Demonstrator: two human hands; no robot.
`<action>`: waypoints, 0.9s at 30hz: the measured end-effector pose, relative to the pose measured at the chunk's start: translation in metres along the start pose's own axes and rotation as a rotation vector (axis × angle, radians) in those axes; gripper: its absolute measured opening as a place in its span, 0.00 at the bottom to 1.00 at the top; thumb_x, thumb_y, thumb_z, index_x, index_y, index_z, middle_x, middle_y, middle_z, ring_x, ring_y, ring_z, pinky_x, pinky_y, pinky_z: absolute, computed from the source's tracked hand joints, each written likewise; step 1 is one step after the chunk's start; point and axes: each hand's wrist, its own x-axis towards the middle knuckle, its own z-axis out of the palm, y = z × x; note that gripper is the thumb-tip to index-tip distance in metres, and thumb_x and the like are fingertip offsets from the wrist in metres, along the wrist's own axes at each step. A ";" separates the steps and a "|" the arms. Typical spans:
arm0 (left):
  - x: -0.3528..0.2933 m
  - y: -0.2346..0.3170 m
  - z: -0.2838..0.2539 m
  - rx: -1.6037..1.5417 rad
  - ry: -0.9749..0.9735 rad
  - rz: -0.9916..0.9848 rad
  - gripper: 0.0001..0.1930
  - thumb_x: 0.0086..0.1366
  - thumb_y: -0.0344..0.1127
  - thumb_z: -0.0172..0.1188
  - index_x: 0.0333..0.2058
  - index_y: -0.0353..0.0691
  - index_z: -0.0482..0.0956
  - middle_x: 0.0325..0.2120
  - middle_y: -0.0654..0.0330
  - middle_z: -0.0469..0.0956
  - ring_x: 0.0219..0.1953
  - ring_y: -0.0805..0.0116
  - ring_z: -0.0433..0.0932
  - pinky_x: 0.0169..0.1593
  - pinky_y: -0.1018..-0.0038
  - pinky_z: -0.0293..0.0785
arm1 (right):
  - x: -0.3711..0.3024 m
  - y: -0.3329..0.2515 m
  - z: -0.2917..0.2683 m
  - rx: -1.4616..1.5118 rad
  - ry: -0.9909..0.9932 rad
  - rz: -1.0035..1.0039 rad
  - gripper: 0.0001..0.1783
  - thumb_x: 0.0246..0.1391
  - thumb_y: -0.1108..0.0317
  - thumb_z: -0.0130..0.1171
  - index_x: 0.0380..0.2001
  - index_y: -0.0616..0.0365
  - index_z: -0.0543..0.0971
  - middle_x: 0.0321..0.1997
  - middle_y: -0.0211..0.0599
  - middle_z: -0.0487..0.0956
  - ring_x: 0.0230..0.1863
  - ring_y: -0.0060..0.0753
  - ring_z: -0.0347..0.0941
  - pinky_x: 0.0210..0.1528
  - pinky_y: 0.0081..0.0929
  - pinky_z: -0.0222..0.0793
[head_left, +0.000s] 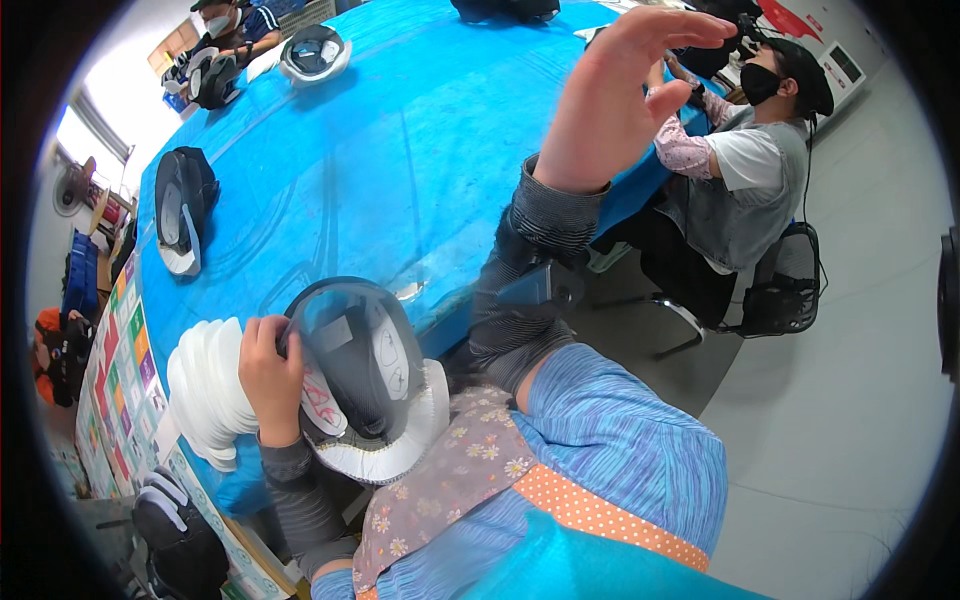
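The left hand (272, 372) has its fingers bent over the left rim of a black cap-shaped piece (352, 350), gripping it; the piece sits at the near edge of the blue table cover (400, 170), close against the person's front, its hollow facing up; whether table or lap bears its weight, I cannot tell. The right hand (622, 110) is raised well apart from it, fingers curved and thumb standing wide of them; nothing shows between, though a fine thread would be too small to make out.

The piece looks light, its dark crown soft and likely to fold under a pinch; the white band (425, 422) along its near edge seems stiffer, so it should give the surer hold; the pale inner panels (388, 350) look best left unpressed; a stack of white curved pieces (205, 390) lies just beside the left hand.
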 end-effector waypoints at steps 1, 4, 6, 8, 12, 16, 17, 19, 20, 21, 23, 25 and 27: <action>0.000 0.000 -0.001 0.003 0.000 -0.003 0.05 0.63 0.32 0.63 0.35 0.37 0.79 0.30 0.52 0.77 0.34 0.49 0.77 0.38 0.61 0.72 | 0.000 -0.001 0.000 -0.034 -0.005 -0.018 0.45 0.63 0.27 0.35 0.58 0.57 0.75 0.59 0.48 0.77 0.59 0.46 0.74 0.67 0.49 0.64; 0.001 -0.001 0.000 0.007 -0.016 -0.012 0.06 0.63 0.34 0.63 0.36 0.39 0.81 0.30 0.51 0.77 0.34 0.49 0.77 0.39 0.60 0.73 | -0.002 -0.001 0.001 -0.132 -0.026 -0.072 0.48 0.61 0.24 0.34 0.59 0.58 0.74 0.60 0.50 0.77 0.61 0.47 0.73 0.68 0.49 0.63; 0.001 -0.003 -0.002 0.018 -0.029 -0.022 0.07 0.62 0.36 0.63 0.36 0.40 0.82 0.30 0.51 0.78 0.35 0.48 0.77 0.40 0.60 0.73 | -0.002 0.001 0.003 -0.185 -0.037 -0.107 0.50 0.60 0.23 0.33 0.59 0.59 0.73 0.60 0.51 0.76 0.61 0.48 0.73 0.68 0.48 0.63; 0.003 -0.003 0.003 0.030 -0.046 -0.033 0.07 0.63 0.36 0.63 0.37 0.40 0.82 0.31 0.51 0.78 0.35 0.49 0.77 0.40 0.60 0.74 | -0.001 0.006 0.006 -0.230 -0.047 -0.147 0.52 0.59 0.21 0.32 0.60 0.60 0.72 0.61 0.53 0.75 0.62 0.49 0.72 0.69 0.48 0.63; -0.004 -0.016 0.011 0.052 -0.125 -0.110 0.07 0.67 0.32 0.61 0.41 0.37 0.80 0.39 0.51 0.80 0.37 0.55 0.81 0.39 0.68 0.76 | 0.004 0.021 0.011 -0.354 -0.106 -0.271 0.56 0.56 0.18 0.31 0.61 0.61 0.71 0.62 0.55 0.74 0.64 0.50 0.71 0.69 0.48 0.62; 0.002 0.000 0.008 -0.030 0.003 -0.019 0.05 0.62 0.28 0.64 0.35 0.36 0.78 0.31 0.52 0.76 0.33 0.51 0.78 0.37 0.62 0.73 | 0.023 0.046 0.019 -0.458 -0.231 -0.454 0.60 0.54 0.15 0.30 0.62 0.63 0.69 0.63 0.58 0.73 0.66 0.52 0.70 0.70 0.47 0.62; -0.002 -0.002 0.007 -0.012 0.007 -0.042 0.05 0.60 0.29 0.64 0.35 0.38 0.78 0.32 0.52 0.76 0.34 0.49 0.77 0.38 0.60 0.73 | 0.021 0.066 0.023 -0.435 -0.228 -0.458 0.61 0.53 0.14 0.29 0.62 0.63 0.69 0.64 0.58 0.73 0.66 0.52 0.70 0.70 0.47 0.61; -0.001 -0.003 0.009 -0.033 0.011 -0.059 0.08 0.59 0.34 0.67 0.35 0.40 0.78 0.32 0.53 0.75 0.36 0.47 0.77 0.39 0.58 0.73 | 0.020 0.097 0.024 -0.360 -0.153 -0.437 0.60 0.53 0.14 0.33 0.63 0.62 0.68 0.64 0.58 0.72 0.67 0.53 0.69 0.70 0.49 0.61; 0.002 0.000 0.006 -0.028 0.018 -0.063 0.08 0.59 0.34 0.67 0.35 0.40 0.78 0.32 0.53 0.75 0.36 0.47 0.77 0.39 0.58 0.73 | 0.014 0.107 0.022 -0.328 -0.131 -0.429 0.60 0.53 0.14 0.34 0.63 0.62 0.67 0.65 0.58 0.72 0.67 0.53 0.69 0.70 0.49 0.61; 0.006 0.008 -0.002 -0.050 -0.051 -0.057 0.10 0.60 0.36 0.67 0.36 0.39 0.78 0.32 0.52 0.75 0.37 0.47 0.77 0.40 0.58 0.73 | 0.013 0.113 0.022 -0.295 -0.112 -0.433 0.60 0.53 0.14 0.34 0.64 0.62 0.67 0.65 0.58 0.72 0.67 0.53 0.69 0.70 0.49 0.61; 0.020 0.016 -0.021 -0.079 -0.180 -0.005 0.15 0.61 0.41 0.69 0.40 0.38 0.80 0.34 0.51 0.76 0.40 0.47 0.76 0.43 0.58 0.73 | 0.005 0.120 0.022 -0.241 -0.016 -0.293 0.58 0.55 0.16 0.35 0.65 0.60 0.65 0.66 0.57 0.70 0.68 0.53 0.67 0.71 0.49 0.60; 0.052 0.026 -0.032 0.010 -0.093 0.131 0.15 0.61 0.41 0.68 0.41 0.38 0.80 0.36 0.50 0.78 0.42 0.47 0.77 0.44 0.58 0.73 | -0.005 0.120 0.031 -0.202 0.042 -0.181 0.56 0.57 0.17 0.35 0.66 0.59 0.64 0.67 0.57 0.69 0.68 0.52 0.66 0.71 0.49 0.59; 0.106 0.050 -0.051 -0.238 -0.208 0.031 0.14 0.65 0.39 0.64 0.46 0.39 0.81 0.36 0.50 0.79 0.39 0.49 0.78 0.42 0.60 0.74 | -0.007 0.121 0.039 -0.183 0.040 -0.179 0.57 0.56 0.17 0.35 0.66 0.59 0.64 0.67 0.57 0.69 0.68 0.52 0.67 0.71 0.49 0.59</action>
